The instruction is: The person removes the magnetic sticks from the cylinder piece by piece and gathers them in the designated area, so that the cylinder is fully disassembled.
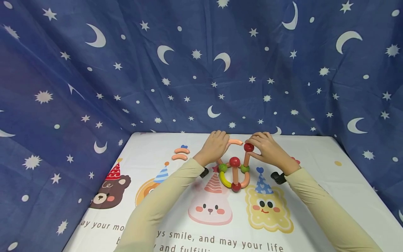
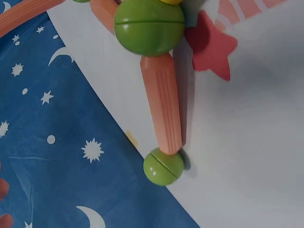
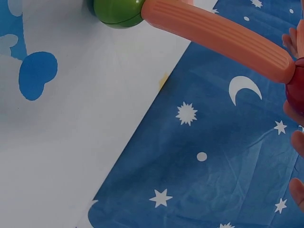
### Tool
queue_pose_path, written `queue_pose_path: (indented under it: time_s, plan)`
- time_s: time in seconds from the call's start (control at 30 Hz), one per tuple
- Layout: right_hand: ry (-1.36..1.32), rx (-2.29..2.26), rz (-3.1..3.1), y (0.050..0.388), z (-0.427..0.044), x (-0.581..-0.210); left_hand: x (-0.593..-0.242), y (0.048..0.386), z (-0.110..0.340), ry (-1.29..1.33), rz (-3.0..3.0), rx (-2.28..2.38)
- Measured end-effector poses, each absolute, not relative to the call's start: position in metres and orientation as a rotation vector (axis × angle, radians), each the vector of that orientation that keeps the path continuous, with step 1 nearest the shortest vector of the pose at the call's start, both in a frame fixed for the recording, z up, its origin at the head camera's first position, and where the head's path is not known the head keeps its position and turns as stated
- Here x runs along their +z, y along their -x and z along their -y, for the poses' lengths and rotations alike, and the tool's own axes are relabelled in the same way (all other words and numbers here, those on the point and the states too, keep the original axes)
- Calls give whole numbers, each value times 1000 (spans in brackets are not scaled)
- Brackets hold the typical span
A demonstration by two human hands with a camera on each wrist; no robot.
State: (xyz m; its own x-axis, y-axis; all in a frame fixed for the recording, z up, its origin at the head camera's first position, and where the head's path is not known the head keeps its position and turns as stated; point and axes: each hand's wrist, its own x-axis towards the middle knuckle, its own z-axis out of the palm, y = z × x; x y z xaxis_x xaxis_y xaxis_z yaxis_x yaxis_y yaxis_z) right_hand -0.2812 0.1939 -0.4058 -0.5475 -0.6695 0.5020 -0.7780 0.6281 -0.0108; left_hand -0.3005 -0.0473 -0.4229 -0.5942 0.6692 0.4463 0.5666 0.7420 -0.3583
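A toy frame of balls and ridged sticks stands on the white cloth. It has a green ball, a yellow curved stick, and a red ball on an upright orange stick. My right hand holds another red ball at the top of a leaning orange stick, which rises from a green ball. Beside it, my left hand pinches a curved orange stick whose far end points at that red ball. The left wrist view shows only fingertips of the left hand.
Two loose curved orange sticks lie on the cloth to the left. Behind the table hangs a blue curtain with moons and stars. Printed party animals and lettering cover the white tablecloth. Dark wrist straps show at both wrists.
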Motion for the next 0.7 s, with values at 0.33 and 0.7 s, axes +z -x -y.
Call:
queue_pose_path:
  time_s: [0.33, 0.7]
  plan:
    - [-1125, 312, 2430, 279, -194, -404, -427, 298, 71, 893, 2377, 188]
    - [-1133, 333, 2418, 279, -194, -405, -434, 288, 108, 870, 2393, 171]
